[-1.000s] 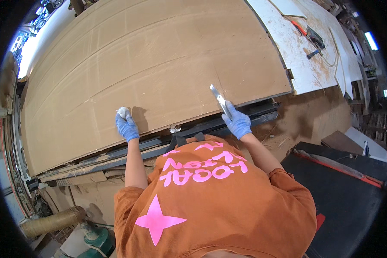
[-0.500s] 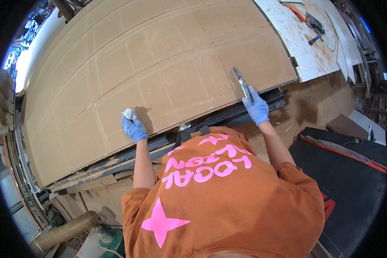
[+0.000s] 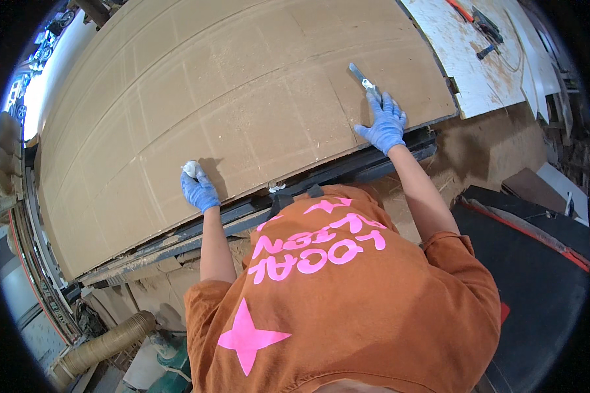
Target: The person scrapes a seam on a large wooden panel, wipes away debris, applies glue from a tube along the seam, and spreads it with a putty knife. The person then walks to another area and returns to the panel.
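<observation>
My left hand (image 3: 199, 190), in a blue glove, is closed around a crumpled white wad (image 3: 190, 168), which looks like cloth or paper, above the near part of a large brown board (image 3: 236, 111). Farther right, my right hand (image 3: 385, 126), also gloved in blue, has its fingers spread over the board, thumb pointing left. Just beyond its fingertips lies a slim silver hand tool (image 3: 362, 77) with a flat tip; its exact kind is unclear. The fingertips are at the rear end of the tool, and I cannot tell whether they touch it.
Dust and faint lines mark the brown board. A white panel (image 3: 485, 78) at the right carries an orange-and-black tool (image 3: 482, 26) and a cord. Dark rails (image 3: 347, 169) run under the board's near edge. A ribbed hose (image 3: 108, 340) is at lower left, a black sheet (image 3: 544, 288) at lower right.
My right hand has let go of the silver tool, laying it on the board, and its fingers have spread. The hand is slightly farther forward. My left hand still holds the white wad.
</observation>
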The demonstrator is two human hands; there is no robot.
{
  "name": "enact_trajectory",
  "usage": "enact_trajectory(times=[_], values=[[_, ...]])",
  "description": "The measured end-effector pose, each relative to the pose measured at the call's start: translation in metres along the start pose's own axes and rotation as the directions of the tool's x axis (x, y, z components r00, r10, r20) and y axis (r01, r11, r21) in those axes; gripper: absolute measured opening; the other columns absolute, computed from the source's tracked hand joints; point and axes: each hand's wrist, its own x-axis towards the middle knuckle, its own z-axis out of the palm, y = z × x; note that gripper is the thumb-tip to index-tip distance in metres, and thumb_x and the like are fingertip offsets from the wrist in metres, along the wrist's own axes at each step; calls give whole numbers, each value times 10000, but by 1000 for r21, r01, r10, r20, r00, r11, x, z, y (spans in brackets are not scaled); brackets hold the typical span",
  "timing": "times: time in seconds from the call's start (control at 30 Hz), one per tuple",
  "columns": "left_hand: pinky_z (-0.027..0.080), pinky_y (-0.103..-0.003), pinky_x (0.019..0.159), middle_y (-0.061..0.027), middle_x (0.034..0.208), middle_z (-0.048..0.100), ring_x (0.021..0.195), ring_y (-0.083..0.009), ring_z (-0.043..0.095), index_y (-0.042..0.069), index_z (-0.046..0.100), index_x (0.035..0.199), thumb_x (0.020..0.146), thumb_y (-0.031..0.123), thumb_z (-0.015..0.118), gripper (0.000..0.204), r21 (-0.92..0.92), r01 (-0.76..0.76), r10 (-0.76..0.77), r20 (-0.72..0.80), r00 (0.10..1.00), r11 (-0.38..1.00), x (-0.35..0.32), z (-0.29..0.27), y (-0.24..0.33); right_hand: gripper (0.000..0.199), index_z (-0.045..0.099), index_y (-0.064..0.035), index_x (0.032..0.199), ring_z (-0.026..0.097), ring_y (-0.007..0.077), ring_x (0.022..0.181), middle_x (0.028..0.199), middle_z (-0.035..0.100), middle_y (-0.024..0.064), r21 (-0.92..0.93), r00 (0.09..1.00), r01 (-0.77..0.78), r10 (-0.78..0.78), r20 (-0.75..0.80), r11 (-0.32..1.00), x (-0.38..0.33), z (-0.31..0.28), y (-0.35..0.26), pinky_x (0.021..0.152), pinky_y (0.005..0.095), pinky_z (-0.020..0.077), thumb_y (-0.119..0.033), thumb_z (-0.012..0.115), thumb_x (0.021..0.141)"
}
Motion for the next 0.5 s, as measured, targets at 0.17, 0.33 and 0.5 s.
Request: enact_trajectory(times=[0.17, 0.33, 0.5], values=[[486, -360, 865, -137, 1008, 655, 916, -252, 624, -2, 620, 1063, 903, 216, 607, 271, -103, 12, -12, -2, 1000, 995, -1, 1, -1, 1009, 210, -294, 1503, 135, 397, 1423, 1559, 90, 173, -47, 998, 14, -10, 67, 999, -2, -5, -4, 1095, 620, 112, -572, 715, 675], [486, -363, 856, -138, 996, 657, 903, -261, 624, 2, 622, 1054, 905, 240, 609, 282, -25, 10, -10, 11, 1000, 1000, -3, 0, 3, 957, 254, -306, 1486, 122, 398, 1425, 1560, 94, 158, -15, 995, -41, 43, 92, 999, -2, -8, -8, 1090, 638, 105, -548, 711, 682], [488, -369, 841, -136, 989, 658, 901, -262, 625, 4, 623, 1056, 898, 257, 622, 298, -5, 4, -5, -11, 1000, 1000, 0, -2, -1, 920, 299, -307, 1461, 160, 393, 1413, 1560, 134, 86, -33, 987, -18, 23, 157, 999, -1, -13, -26, 1079, 658, 149, -506, 733, 675]])
